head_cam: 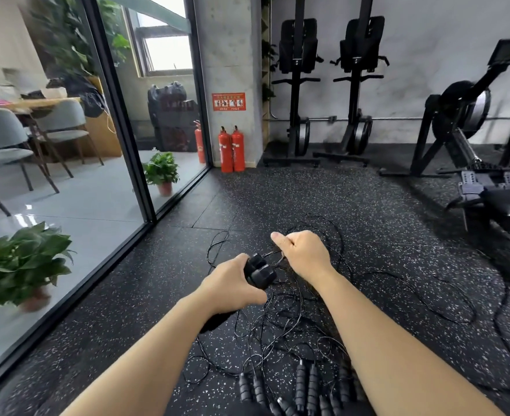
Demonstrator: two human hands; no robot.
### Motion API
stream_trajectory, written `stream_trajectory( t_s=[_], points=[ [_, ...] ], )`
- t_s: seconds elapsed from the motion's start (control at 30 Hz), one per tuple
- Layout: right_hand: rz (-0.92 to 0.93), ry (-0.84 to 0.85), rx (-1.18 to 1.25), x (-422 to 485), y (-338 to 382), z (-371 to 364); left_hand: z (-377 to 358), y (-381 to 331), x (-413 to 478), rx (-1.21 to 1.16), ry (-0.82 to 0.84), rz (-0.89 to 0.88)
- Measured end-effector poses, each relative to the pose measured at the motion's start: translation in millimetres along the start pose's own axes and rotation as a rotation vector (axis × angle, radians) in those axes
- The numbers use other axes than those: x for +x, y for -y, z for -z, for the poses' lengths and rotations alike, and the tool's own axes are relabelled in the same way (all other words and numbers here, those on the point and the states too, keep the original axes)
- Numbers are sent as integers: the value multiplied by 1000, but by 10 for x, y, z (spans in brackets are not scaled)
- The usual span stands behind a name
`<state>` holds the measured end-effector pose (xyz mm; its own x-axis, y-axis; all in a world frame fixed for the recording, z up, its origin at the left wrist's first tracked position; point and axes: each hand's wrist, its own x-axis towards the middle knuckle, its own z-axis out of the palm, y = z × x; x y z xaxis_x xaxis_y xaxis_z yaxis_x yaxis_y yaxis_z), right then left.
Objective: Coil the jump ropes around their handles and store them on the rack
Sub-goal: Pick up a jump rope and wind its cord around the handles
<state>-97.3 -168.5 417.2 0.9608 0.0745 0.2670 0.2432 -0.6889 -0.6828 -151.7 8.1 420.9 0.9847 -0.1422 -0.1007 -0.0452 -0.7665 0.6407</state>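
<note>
Two black jump-rope handles (259, 273), held side by side, sit in the left hand (232, 285), whose fingers curl round them. Just right of it, the right hand (303, 253) is fisted on the thin black rope (273, 254) leading from the handles, thumb up. Near the person, more handles (300, 385) and tangled ropes (280, 319) lie on the speckled floor (383, 235). At far left, potted plants (161, 172) stand behind glass.

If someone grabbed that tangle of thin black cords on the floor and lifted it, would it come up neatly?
Probably not. The cords lie in loose crossing loops, so they look floppy and likely to snag. The spare handles would probably drag along.
</note>
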Motion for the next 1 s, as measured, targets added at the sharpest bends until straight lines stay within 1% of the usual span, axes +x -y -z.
stream_trajectory(
  t_s=[0.1, 0.23, 0.33, 0.43, 0.53, 0.67, 0.8, 0.9, 1.0],
  points=[
    [67, -137, 21, -46, 96, 58, -106, -38, -138, -99, -47, -18],
    [136, -253, 51, -87, 193, 132, -168, -86, -287, -251, -121, -60],
    [167, -289, 102, -84, 287, 195, -151, -129, -342, -287, -135, -89],
    [209, -307, 103, -88, 381, 266, -120, -138, -368, -287, -139, -80],
    [216, -332, 125, -84, 399, 307, -72, -158, -391, -288, -102, -93],
    [134, -311, 208, -76, 361, 365, -21, -249, -454, -392, -30, -116],
    [45, -236, 445, -122, 326, 390, -20, -336, -481, -491, -42, -140],
    [-121, -220, 692, -183, 246, 396, -50, -397, -500, -597, -72, -165],
    [-268, -303, 805, -249, 56, 359, -52, -459, -498, -651, -124, -194]
  ],
)
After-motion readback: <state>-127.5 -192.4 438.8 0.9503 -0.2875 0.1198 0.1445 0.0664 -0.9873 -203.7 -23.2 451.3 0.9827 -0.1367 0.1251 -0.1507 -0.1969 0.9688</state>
